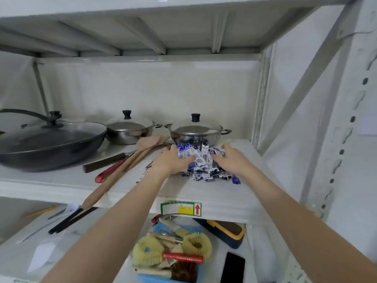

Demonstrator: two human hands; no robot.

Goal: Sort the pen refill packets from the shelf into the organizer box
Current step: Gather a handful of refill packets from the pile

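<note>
Up on the shelf (214,193), the left hand (172,160) and right hand (232,160) cup the pile of pen refill packets (202,162) from either side, fingers loosely curled against it. Behind stands a lidded steel pot (195,133).

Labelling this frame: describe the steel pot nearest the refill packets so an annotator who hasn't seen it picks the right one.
On the middle shelf of the white rack, three lidded pans stand in a row along the back. Take the right-hand steel pot, directly behind the blue-and-white packet pile that both hands reach into. Its near twin stands further left, beside the black wok, with no packets before it.
</note>
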